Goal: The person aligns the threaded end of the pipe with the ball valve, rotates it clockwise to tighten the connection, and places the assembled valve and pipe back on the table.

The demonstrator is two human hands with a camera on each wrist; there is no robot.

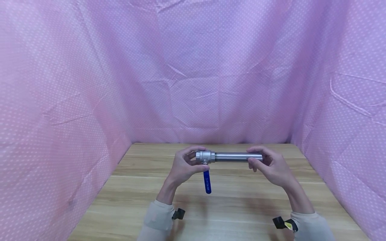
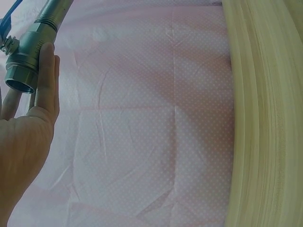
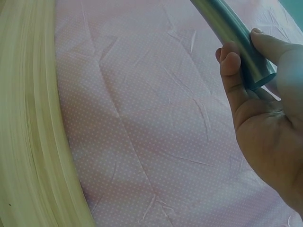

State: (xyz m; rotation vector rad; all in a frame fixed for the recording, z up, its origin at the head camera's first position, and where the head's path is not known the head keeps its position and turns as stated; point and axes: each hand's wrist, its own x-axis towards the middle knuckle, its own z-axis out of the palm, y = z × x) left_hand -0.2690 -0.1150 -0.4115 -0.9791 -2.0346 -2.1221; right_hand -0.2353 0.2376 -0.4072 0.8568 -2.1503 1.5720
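A silver ball valve (image 1: pixel 205 156) with a blue lever handle (image 1: pixel 207 182) is held by my left hand (image 1: pixel 184 166), thumb at the near side by the handle's base and fingers behind the body. Joined to the valve's right end is a straight steel pipe (image 1: pixel 232 157), with some thread showing at the joint in the left wrist view. My right hand (image 1: pixel 272 167) grips the pipe's far right end between thumb and fingers. Valve and pipe lie level in one line above the table, the lever pointing toward me. The valve's open left end (image 2: pixel 20 85) faces the left wrist camera.
A wood-grain table (image 1: pixel 144 214) lies below the hands. Pink cloth with white dots (image 1: pixel 193 83) hangs at the back and both sides. A black strap mount (image 1: pixel 178 214) sits on the left wrist, another mount (image 1: pixel 284 223) on the right.
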